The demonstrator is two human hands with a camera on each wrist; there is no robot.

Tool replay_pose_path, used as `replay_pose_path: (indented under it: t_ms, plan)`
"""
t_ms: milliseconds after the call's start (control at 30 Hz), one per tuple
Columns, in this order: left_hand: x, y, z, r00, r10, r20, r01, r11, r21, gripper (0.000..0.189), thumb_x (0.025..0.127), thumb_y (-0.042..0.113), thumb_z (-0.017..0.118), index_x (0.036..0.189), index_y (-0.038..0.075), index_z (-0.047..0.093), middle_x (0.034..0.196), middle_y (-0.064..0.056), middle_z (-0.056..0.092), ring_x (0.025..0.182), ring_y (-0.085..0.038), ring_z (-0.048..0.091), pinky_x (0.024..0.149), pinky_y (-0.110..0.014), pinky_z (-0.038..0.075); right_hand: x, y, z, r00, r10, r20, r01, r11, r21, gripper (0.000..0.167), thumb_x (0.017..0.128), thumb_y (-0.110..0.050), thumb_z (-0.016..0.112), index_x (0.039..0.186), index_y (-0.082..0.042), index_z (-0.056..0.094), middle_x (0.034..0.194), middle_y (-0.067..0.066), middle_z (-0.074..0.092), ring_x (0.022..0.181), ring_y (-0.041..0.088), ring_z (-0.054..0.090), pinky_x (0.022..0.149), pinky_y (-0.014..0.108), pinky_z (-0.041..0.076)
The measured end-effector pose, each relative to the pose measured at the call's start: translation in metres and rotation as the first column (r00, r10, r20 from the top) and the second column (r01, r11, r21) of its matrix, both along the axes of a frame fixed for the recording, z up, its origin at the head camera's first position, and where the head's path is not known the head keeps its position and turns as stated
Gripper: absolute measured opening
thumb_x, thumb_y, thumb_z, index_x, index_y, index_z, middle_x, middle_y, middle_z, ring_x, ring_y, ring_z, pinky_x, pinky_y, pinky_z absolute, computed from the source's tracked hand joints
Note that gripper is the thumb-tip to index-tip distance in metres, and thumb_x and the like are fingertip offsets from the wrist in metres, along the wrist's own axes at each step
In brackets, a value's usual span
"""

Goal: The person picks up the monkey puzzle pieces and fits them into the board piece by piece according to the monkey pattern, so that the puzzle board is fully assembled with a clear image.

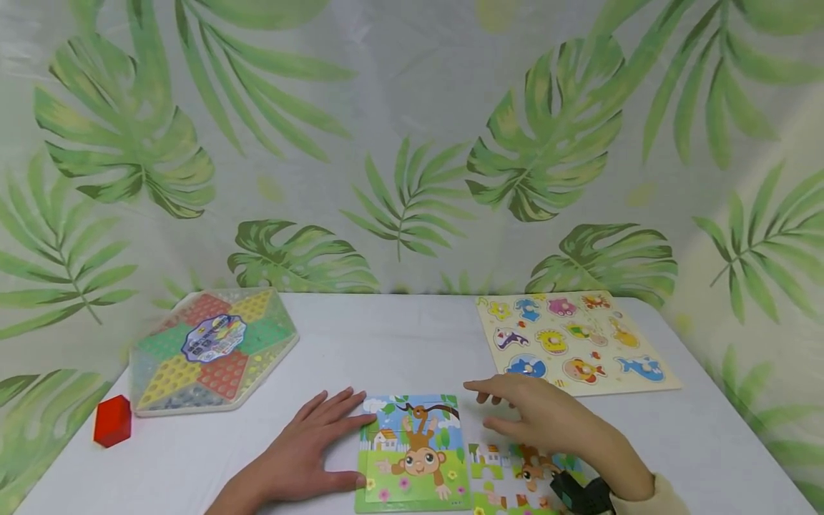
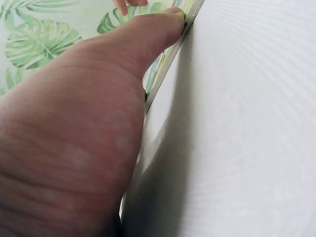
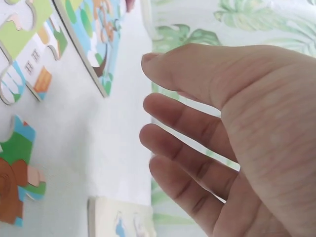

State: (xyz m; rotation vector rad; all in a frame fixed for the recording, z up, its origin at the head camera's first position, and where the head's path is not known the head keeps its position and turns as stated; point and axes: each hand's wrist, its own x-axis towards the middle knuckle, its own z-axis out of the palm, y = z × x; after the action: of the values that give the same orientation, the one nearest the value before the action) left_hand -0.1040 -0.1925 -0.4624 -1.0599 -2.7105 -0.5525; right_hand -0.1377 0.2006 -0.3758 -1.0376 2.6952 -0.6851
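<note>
A square jigsaw puzzle [image 1: 412, 429] with a monkey hanging from a branch lies at the table's front middle. My left hand [image 1: 309, 443] rests along its left side, fingers spread, with the thumb [image 2: 163, 24] and a fingertip at the edge. To the right of it lies a second group of jigsaw pieces [image 1: 492, 458], with gaps between several of them. Above those pieces hovers my right hand [image 1: 534, 411], its fingers [image 3: 182, 143] loosely bent and nothing between them. The right wrist view shows loose pieces [image 3: 19, 173] below the hand. Hand and wrist hide part of that group.
At the back right lies a wooden peg puzzle board [image 1: 611, 383] with sea animals. A hexagonal checkers board [image 1: 212, 343] under clear plastic sits at the left, with a red block [image 1: 112, 422] by its near corner. A leaf-print curtain [image 1: 412, 143] hangs behind the white table [image 1: 380, 336].
</note>
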Motion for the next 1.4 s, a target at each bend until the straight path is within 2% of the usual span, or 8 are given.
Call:
replay_pose_path:
  t_ms: [167, 300, 600, 900, 1033, 1267, 1400]
  plan:
    - [-0.001, 0.000, -0.001, 1.000, 0.000, 0.017, 0.000, 1.000, -0.005, 0.076, 0.087, 0.076, 0.061, 0.148, 0.032, 0.055, 0.162, -0.001, 0.044, 0.151, -0.029, 0.039, 0.121, -0.039, 0.012, -0.001, 0.010, 0.002, 0.999, -0.003, 0.034, 0.003, 1.000, -0.014, 0.050, 0.099, -0.029, 0.070, 0.146, -0.018, 0.058, 0.121, -0.005, 0.070, 0.103, 0.014, 0.065, 0.078, 0.032, 0.058]
    - [-0.001, 0.000, 0.000, 1.000, 0.004, 0.030, -0.004, 1.000, -0.008, 0.076, 0.087, 0.077, 0.060, 0.149, 0.033, 0.055, 0.163, 0.000, 0.043, 0.152, -0.028, 0.038, 0.121, -0.042, 0.013, -0.001, 0.018, 0.002, 0.999, 0.005, 0.051, -0.003, 1.000, -0.025, 0.049, 0.099, -0.032, 0.070, 0.145, -0.017, 0.059, 0.121, -0.004, 0.070, 0.101, 0.012, 0.065, 0.078, 0.031, 0.059]
    - [0.001, 0.000, -0.002, 1.000, 0.010, -0.003, -0.010, 1.000, -0.010, 0.075, 0.087, 0.076, 0.061, 0.147, 0.032, 0.056, 0.162, -0.001, 0.045, 0.150, -0.029, 0.040, 0.119, -0.044, 0.015, -0.005, 0.030, -0.001, 0.995, 0.060, 0.079, -0.051, 0.992, -0.115, 0.045, 0.100, -0.038, 0.068, 0.139, -0.016, 0.062, 0.124, 0.000, 0.071, 0.101, 0.013, 0.065, 0.078, 0.029, 0.059]
    - [0.000, 0.000, -0.002, 1.000, 0.008, -0.027, -0.008, 1.000, -0.017, 0.074, 0.087, 0.076, 0.061, 0.147, 0.032, 0.057, 0.161, -0.001, 0.045, 0.150, -0.029, 0.041, 0.120, -0.039, 0.014, -0.011, 0.045, -0.005, 0.967, 0.137, 0.213, -0.086, 0.969, -0.231, 0.028, 0.100, -0.024, 0.070, 0.127, -0.016, 0.065, 0.115, 0.004, 0.068, 0.104, 0.019, 0.064, 0.082, 0.028, 0.060]
    - [0.001, 0.000, -0.001, 0.999, 0.008, -0.041, -0.009, 1.000, -0.018, 0.074, 0.087, 0.076, 0.061, 0.146, 0.031, 0.058, 0.161, -0.001, 0.046, 0.149, -0.029, 0.042, 0.122, -0.035, 0.011, -0.012, 0.052, -0.003, 0.958, 0.132, 0.253, -0.067, 0.967, -0.248, 0.031, 0.100, -0.022, 0.070, 0.128, -0.012, 0.064, 0.115, 0.008, 0.067, 0.104, 0.020, 0.064, 0.083, 0.027, 0.060]
    - [0.001, 0.000, -0.001, 0.999, 0.009, -0.042, -0.009, 1.000, -0.012, 0.074, 0.087, 0.075, 0.062, 0.146, 0.031, 0.057, 0.160, -0.001, 0.047, 0.148, -0.030, 0.042, 0.124, -0.030, 0.006, -0.017, 0.064, -0.005, 0.947, 0.139, 0.289, -0.061, 0.963, -0.264, 0.034, 0.099, -0.020, 0.071, 0.130, -0.009, 0.063, 0.103, 0.011, 0.063, 0.095, 0.020, 0.061, 0.083, 0.027, 0.060]
    - [0.001, 0.001, -0.001, 0.999, 0.004, -0.044, -0.005, 1.000, -0.011, 0.074, 0.087, 0.075, 0.062, 0.146, 0.031, 0.057, 0.160, -0.001, 0.047, 0.148, -0.030, 0.042, 0.125, -0.028, 0.004, -0.019, 0.073, -0.007, 0.942, 0.114, 0.316, -0.035, 0.969, -0.244, 0.033, 0.098, -0.020, 0.072, 0.129, -0.011, 0.064, 0.107, 0.010, 0.065, 0.096, 0.021, 0.061, 0.083, 0.027, 0.060]
